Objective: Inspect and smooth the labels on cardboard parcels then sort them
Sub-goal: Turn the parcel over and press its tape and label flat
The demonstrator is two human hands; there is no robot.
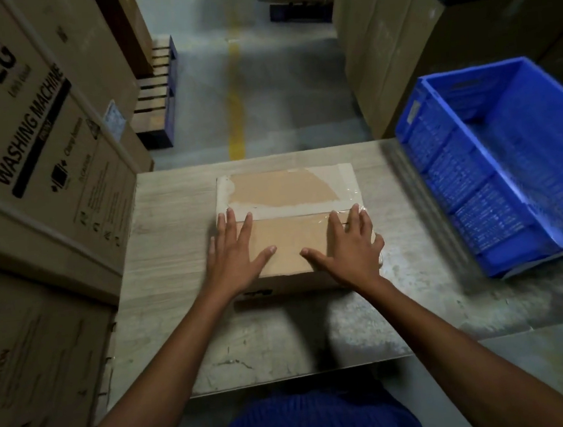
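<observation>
In the head view, a flat cardboard parcel [291, 219] is seen lying on the middle of a worn grey table [173, 244], its top partly covered with clear tape and torn whitish paper. The left hand [236, 255] is laid flat on the parcel's near left part, fingers straight and spread apart, with nothing gripped. The right hand [352, 247] is pressed flat on the near right part in the same way, fingers splayed, thumb pointing inward. A blue plastic crate [496, 172] is set on the table's right side, well apart from the parcel. Large cartons [36, 140], printed with washing machine markings, are stacked just beside the table on the left. A yellow floor line [235, 114] is visible beyond the table.
</observation>
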